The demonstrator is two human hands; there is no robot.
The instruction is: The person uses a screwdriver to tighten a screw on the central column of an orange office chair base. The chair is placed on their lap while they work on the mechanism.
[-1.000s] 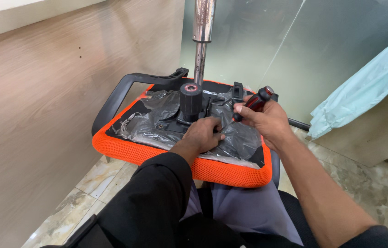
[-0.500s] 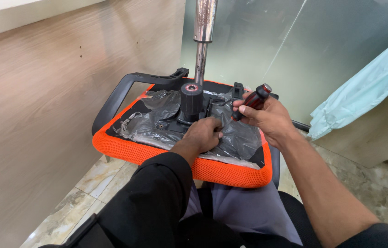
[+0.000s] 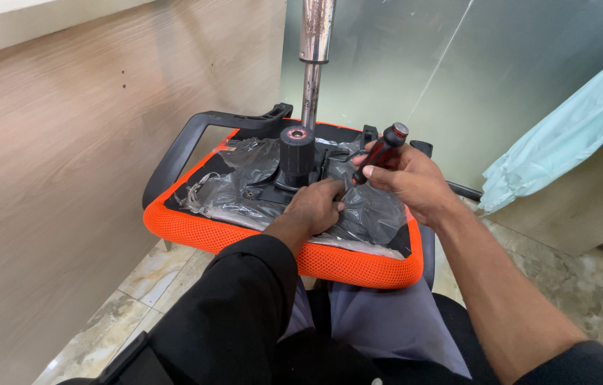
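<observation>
Screwdriver (image 3: 381, 152), red-and-black handle, clenched in my right hand (image 3: 410, 182), tilted, tip pointing down-left toward mechanism on upturned orange chair seat (image 3: 330, 260). Head view: seat lies upside down across my lap, underside wrapped in grey plastic film (image 3: 244, 192). My left hand (image 3: 315, 208) presses on film just beside black column hub (image 3: 296, 153), fingers curled; cannot tell if anything pinched. Chrome gas cylinder (image 3: 313, 43) rises from hub. Black armrest loop (image 3: 191, 139) at seat's left. Wood panel (image 3: 66, 142) left, teal sheet (image 3: 572, 135) right.
</observation>
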